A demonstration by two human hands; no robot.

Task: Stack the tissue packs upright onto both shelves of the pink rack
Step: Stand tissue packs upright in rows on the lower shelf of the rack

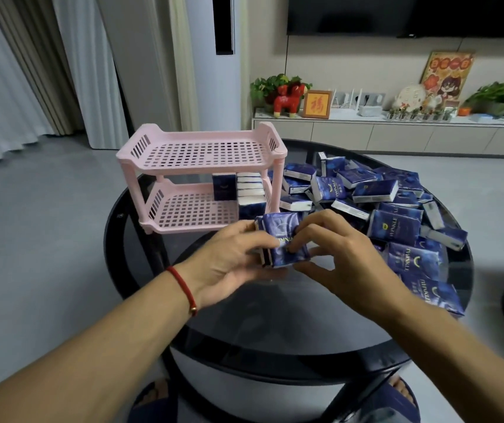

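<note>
A pink two-shelf rack (201, 174) stands on the left of the round glass table. Its top shelf holds nothing. On the lower shelf several blue tissue packs (249, 193) stand upright in a row at the right end. In front of the rack, both hands hold a small bundle of blue tissue packs (281, 239) above the table. My left hand (232, 261) grips the bundle from the left, and my right hand (336, 251) pinches it from the right. A loose heap of blue tissue packs (382, 203) covers the table's right side.
The dark round glass table (275, 325) has bare glass near me. Beyond it are a low TV cabinet (397, 132) with ornaments and plants, a dark screen on the wall, and curtains at the left. My feet show under the table.
</note>
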